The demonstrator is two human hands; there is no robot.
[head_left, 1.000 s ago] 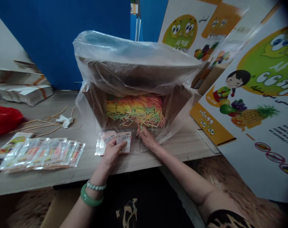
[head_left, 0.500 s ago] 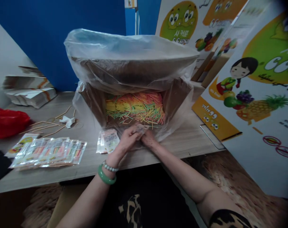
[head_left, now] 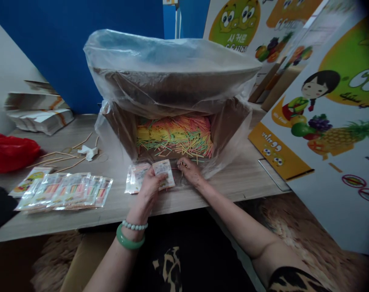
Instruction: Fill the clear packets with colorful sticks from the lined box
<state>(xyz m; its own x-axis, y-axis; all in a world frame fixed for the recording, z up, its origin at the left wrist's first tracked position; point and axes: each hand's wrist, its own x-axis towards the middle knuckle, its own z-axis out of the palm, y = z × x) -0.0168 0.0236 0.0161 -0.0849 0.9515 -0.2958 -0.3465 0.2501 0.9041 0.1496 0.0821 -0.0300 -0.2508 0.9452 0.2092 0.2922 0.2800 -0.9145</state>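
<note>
A cardboard box (head_left: 123,129) lined with a clear plastic bag lies on its side on the wooden table (head_left: 111,211), its mouth facing me, full of thin coloured sticks (head_left: 175,138). My left hand (head_left: 149,188) grips a small clear packet (head_left: 164,172) at the table's front, next to a little stack of the same packets (head_left: 135,178). My right hand (head_left: 188,172) rests at the box mouth, fingers pinched on a few coloured sticks.
A row of filled packets (head_left: 65,190) lies at the left front. Behind it are loose wooden sticks (head_left: 59,158), a crumpled white scrap (head_left: 88,152), a red bag (head_left: 10,152) and folded cartons (head_left: 39,115). Printed display boards (head_left: 324,121) lean at the right.
Half a second ago both hands met over one packet at the box mouth. Now my left hand has drawn the packet back toward the stack and my right hand has returned to the sticks.
</note>
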